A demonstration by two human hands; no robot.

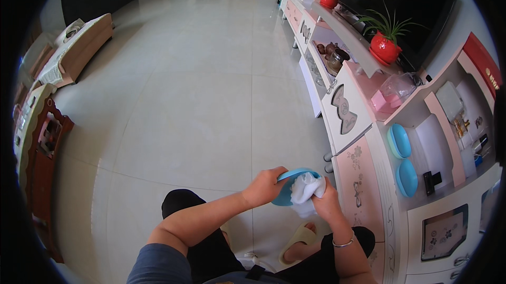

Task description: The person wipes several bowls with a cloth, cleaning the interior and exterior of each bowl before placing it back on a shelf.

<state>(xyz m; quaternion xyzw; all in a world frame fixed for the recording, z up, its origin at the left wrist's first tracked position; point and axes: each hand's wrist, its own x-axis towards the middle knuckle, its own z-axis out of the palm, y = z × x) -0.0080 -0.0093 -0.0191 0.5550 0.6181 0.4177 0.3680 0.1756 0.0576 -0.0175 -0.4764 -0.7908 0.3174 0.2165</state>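
Note:
In front of my knees, my left hand grips the rim of a blue plastic dish, which is tilted on its side. My right hand clutches a crumpled white cloth and presses it against the inside of the dish near the far rim. Part of the cloth hangs below the dish, and the right fingertips are partly hidden by it. Two similar blue dishes, an upper one and a lower one, stand on the cabinet shelf to my right.
A white and pink cabinet runs along my right side. A black bracket-like object lies by the dishes. Red potted plants stand before a television. A brown wooden table and a cloth-covered sofa are at left.

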